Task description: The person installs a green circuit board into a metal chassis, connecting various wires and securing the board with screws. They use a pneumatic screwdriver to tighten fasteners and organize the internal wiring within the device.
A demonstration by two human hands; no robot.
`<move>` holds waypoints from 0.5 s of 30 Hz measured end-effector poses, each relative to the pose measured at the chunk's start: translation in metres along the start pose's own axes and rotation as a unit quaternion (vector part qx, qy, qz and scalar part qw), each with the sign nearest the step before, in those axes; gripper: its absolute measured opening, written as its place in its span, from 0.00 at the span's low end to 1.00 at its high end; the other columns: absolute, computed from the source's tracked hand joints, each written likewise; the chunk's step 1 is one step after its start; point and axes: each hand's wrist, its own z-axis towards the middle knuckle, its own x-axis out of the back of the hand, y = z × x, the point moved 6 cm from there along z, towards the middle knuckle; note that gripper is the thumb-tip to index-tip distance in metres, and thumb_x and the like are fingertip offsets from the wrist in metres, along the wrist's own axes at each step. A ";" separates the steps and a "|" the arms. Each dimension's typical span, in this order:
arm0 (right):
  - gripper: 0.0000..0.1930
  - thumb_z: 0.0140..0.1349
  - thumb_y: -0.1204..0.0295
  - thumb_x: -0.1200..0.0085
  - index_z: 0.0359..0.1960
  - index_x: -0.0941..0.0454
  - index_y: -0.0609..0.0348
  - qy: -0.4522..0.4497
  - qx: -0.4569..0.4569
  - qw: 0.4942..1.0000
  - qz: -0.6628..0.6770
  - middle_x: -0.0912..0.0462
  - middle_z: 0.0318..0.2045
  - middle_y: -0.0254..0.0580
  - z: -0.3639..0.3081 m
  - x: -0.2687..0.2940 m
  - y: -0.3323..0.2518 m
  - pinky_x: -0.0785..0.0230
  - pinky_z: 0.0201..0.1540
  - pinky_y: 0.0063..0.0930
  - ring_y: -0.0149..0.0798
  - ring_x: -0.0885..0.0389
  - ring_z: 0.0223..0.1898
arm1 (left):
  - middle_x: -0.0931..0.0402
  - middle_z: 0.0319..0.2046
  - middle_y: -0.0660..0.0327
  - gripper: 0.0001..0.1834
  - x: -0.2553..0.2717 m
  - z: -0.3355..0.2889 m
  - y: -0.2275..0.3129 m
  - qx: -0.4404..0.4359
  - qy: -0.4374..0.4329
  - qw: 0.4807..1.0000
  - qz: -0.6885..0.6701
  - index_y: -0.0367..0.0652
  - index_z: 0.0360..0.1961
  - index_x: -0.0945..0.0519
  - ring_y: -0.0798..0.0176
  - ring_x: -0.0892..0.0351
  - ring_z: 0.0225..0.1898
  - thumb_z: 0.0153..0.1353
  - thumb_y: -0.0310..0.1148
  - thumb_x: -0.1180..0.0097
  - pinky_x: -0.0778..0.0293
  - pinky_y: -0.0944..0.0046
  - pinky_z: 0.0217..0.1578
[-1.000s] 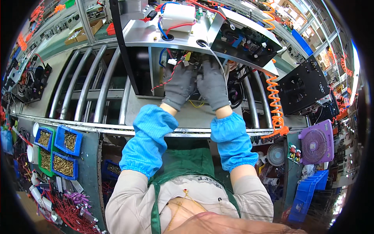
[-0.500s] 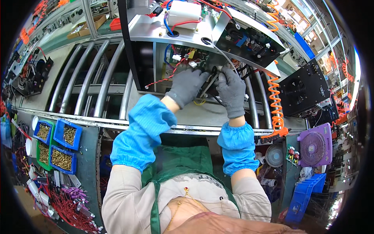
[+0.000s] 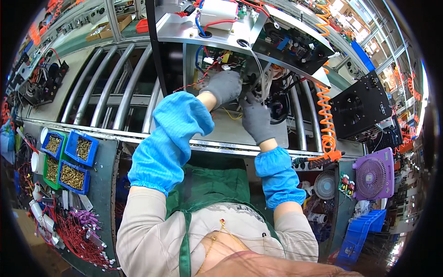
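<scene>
Both my hands wear grey gloves and reach into the lower opening of a metal equipment cabinet (image 3: 203, 38). My left hand (image 3: 222, 87) is closed, knuckles up, below a circuit board with a white connector (image 3: 226, 67); whatever its fingers hold is hidden. Close to its right, my right hand (image 3: 256, 120) has its fingers curled forward among dark cables, closed on something I cannot make out. Pale grey wires (image 3: 262, 78) hang from a hole in the cabinet top past the right fingers. A black cable loop (image 3: 279, 110) lies right of that hand. Twisted red wires (image 3: 187, 87) trail beside my left wrist.
The cabinet stands over a roller conveyor (image 3: 129, 87). Blue bins of brass fasteners (image 3: 74, 177) and red wire bundles (image 3: 80, 240) lie at the left. To the right are an orange coiled hose (image 3: 326, 120) with a power tool, a black fan panel (image 3: 360, 105) and a purple fan (image 3: 373, 174).
My right hand has moved left and toward me, away from the grey wires. My left hand has shifted slightly left, its fingers now tucked under. The cabinet appears slightly shifted in view.
</scene>
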 end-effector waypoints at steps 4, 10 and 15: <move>0.27 0.49 0.77 0.48 0.55 0.29 0.48 0.048 0.013 0.999 0.012 0.35 0.63 0.40 -0.007 -0.022 0.014 0.25 0.38 0.42 0.47 0.20 0.42 | 0.23 0.44 0.42 0.22 -0.027 0.011 -0.009 0.127 0.032 0.988 -0.078 0.36 0.40 0.19 0.41 0.23 0.47 0.58 0.43 0.56 0.29 0.50 0.50; 0.25 0.50 0.73 0.48 0.54 0.29 0.53 -0.012 0.056 0.998 0.037 0.35 0.62 0.45 -0.015 -0.022 0.007 0.25 0.38 0.44 0.52 0.20 0.41 | 0.20 0.38 0.45 0.19 -0.089 0.049 -0.063 0.141 0.027 0.894 -0.425 0.41 0.36 0.18 0.43 0.22 0.44 0.61 0.41 0.57 0.27 0.53 0.47; 0.16 0.56 0.72 0.49 0.48 0.24 0.55 0.026 0.121 0.986 0.110 0.20 0.44 0.49 -0.042 -0.011 0.021 0.28 0.44 0.41 0.54 0.21 0.43 | 0.19 0.30 0.47 0.12 -0.048 0.031 0.009 -0.061 0.019 0.998 0.021 0.43 0.31 0.16 0.44 0.19 0.31 0.53 0.35 0.50 0.23 0.49 0.33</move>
